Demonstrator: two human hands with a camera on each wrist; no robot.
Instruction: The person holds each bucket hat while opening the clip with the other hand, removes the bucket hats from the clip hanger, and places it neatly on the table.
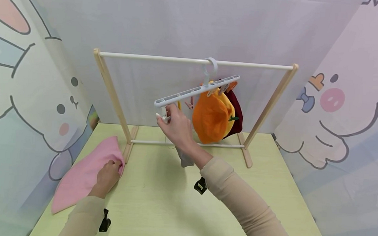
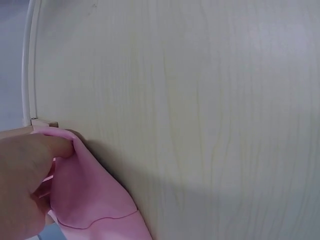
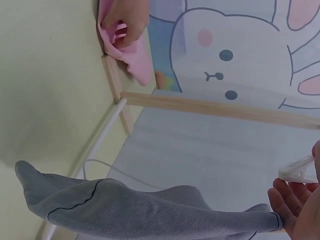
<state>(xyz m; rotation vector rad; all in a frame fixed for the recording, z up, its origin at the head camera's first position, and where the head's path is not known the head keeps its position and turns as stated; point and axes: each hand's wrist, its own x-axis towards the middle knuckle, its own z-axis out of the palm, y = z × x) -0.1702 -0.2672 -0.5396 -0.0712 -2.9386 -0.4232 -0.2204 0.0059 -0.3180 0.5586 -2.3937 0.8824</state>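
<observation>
My left hand (image 1: 108, 174) grips the edge of a pink felt piece (image 1: 82, 173) that lies on the left of the table. In the left wrist view a seam crosses this pink cloth (image 2: 95, 200), and its edge is bunched at the thumb. Up at the left end of a white clip hanger (image 1: 193, 93), my right hand (image 1: 179, 130) pinches a white clip (image 1: 165, 114). Grey cloth (image 3: 145, 212) hangs close to the right fingers in the right wrist view. From the hanger's right half hang orange (image 1: 208, 115), yellow (image 1: 230, 105) and dark red cloth pieces (image 1: 238, 116).
The hanger hooks over the white top bar (image 1: 153, 57) of a rack with wooden side posts (image 1: 270, 104). A low white bar (image 1: 143, 142) joins the posts near the table (image 1: 159, 208). Curtains with cartoon animals stand on both sides.
</observation>
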